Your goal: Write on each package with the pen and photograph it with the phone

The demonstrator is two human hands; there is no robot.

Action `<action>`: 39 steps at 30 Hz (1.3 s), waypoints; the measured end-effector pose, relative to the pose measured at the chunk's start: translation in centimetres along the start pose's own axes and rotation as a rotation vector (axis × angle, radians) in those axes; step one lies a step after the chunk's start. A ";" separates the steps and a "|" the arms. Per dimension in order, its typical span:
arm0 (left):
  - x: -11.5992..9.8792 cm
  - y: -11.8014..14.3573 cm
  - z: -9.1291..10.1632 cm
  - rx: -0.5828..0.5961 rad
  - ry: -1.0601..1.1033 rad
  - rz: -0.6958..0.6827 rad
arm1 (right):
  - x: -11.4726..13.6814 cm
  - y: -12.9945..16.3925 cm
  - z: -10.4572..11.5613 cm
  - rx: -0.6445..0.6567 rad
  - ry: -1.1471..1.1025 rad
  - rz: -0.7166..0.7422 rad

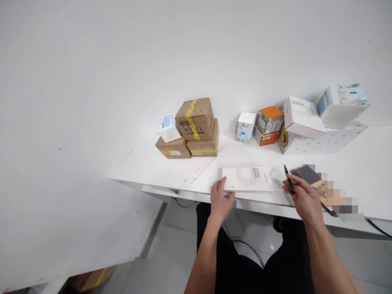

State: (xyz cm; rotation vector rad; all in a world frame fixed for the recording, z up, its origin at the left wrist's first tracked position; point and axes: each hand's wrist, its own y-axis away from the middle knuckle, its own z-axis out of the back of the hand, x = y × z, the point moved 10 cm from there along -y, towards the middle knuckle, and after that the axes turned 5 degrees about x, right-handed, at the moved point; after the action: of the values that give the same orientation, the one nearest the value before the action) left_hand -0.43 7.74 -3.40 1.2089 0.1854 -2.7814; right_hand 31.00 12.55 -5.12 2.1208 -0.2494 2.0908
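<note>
A flat white power bank box (241, 179) lies near the front edge of the white table. My left hand (221, 200) grips its left front corner, with the fingers against the left end and the thumb by the front side. To the right of the box, my right hand (301, 198) is closed around a black pen (288, 179), whose upper end points away from me. Partly under that hand is a dark smartphone (306, 173), lying back side up; a pixelated patch hides some of it.
Taped brown cartons (196, 118) are stacked at the back left, with a white-blue pack (169, 126). Further right stand a small tissue pack (246, 127), orange boxes (271, 118), another power bank box (303, 116) and a larger tissue pack (343, 104). A wall (196, 49) rises behind.
</note>
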 end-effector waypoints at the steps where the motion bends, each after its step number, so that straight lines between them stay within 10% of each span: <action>1: 0.0 0.0 -0.1 0.003 -0.016 0.002 | 0.7 0.3 -0.1 0.013 -0.055 0.041; 9: 0.3 -0.6 -1.2 -0.021 -0.146 0.011 | 6.3 2.8 0.1 -0.258 -0.014 0.212; 17: -0.4 -1.4 -0.4 -0.056 -0.159 0.026 | 6.2 1.1 -8.4 0.242 -0.113 0.090; 25: 0.1 -1.8 -0.2 -0.265 -0.178 0.018 | 5.5 -0.8 -13.5 0.383 0.079 0.188; 39: 0.3 -2.2 -0.8 -0.253 -0.264 0.014 | 4.7 -0.2 -14.7 0.474 0.370 0.219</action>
State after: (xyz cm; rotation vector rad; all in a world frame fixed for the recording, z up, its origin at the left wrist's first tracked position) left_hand -0.39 9.99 -3.98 0.7750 0.4845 -2.7634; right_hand 16.83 15.99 -0.20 1.9314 0.0732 2.8545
